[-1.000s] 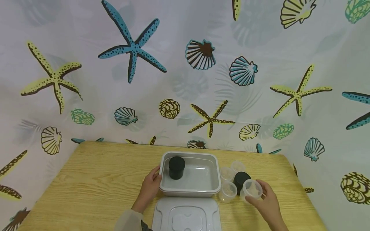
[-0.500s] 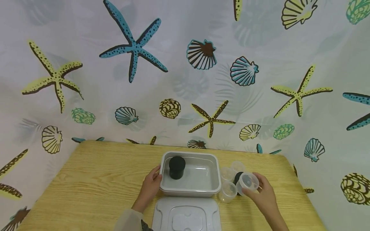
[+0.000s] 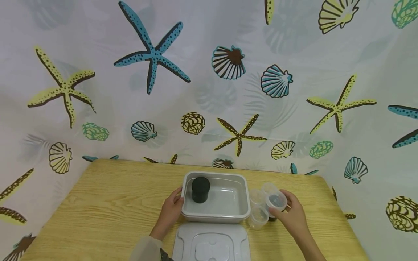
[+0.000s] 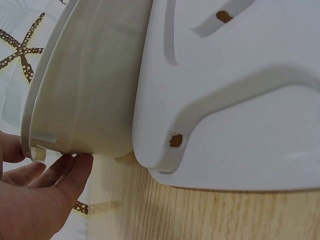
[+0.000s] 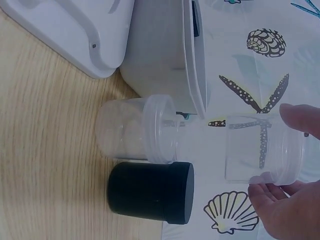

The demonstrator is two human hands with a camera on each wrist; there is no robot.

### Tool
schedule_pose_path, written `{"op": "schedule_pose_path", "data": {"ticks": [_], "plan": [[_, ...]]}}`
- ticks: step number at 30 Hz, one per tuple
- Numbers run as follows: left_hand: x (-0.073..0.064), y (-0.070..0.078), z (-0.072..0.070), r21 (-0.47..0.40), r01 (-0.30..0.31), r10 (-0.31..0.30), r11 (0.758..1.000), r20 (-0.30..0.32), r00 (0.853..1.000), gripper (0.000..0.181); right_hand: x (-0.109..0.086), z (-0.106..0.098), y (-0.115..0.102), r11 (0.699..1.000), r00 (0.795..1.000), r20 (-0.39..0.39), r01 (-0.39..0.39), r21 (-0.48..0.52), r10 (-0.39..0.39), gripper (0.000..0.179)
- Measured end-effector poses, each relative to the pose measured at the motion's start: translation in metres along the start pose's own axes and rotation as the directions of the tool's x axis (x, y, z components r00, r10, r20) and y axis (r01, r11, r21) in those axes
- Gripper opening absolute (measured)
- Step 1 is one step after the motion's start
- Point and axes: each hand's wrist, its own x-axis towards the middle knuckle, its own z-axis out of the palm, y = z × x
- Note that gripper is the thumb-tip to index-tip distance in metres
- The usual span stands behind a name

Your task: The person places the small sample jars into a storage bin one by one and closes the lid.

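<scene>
My right hand (image 3: 291, 213) pinches a clear plastic jar (image 5: 250, 150) near its rim, thumb on one side and fingers on the other. In the head view the clear jar overlaps a black-lidded jar (image 5: 150, 192) that stands beneath it. My left hand (image 3: 172, 209) touches the outside of the left end of a light grey box (image 3: 225, 217), fingertips at the rim and wall in the left wrist view (image 4: 47, 192). Another black jar (image 3: 200, 190) stands upright inside the box, towards its left.
Several clear jars stand right of the box, the nearest clear jar (image 3: 259, 217) beside its front right corner. A pale lid (image 3: 211, 243) lies flat in front of the box on the wooden table (image 3: 121, 203). Patterned cloth (image 3: 196, 87) hangs behind.
My right hand has carried the clear jar left and away from me, from in front of the black jar to over it. My left hand stays at the box.
</scene>
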Motion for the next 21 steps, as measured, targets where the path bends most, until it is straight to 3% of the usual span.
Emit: {"op": "schedule_pose_path", "data": {"ticks": [21], "plan": [[0.001, -0.002, -0.001, -0.013, -0.008, 0.009, 1.0, 0.011, 1.0, 0.046, 0.01, 0.02, -0.008, 0.997, 0.997, 0.023, 0.073, 0.013, -0.073, 0.07]]}}
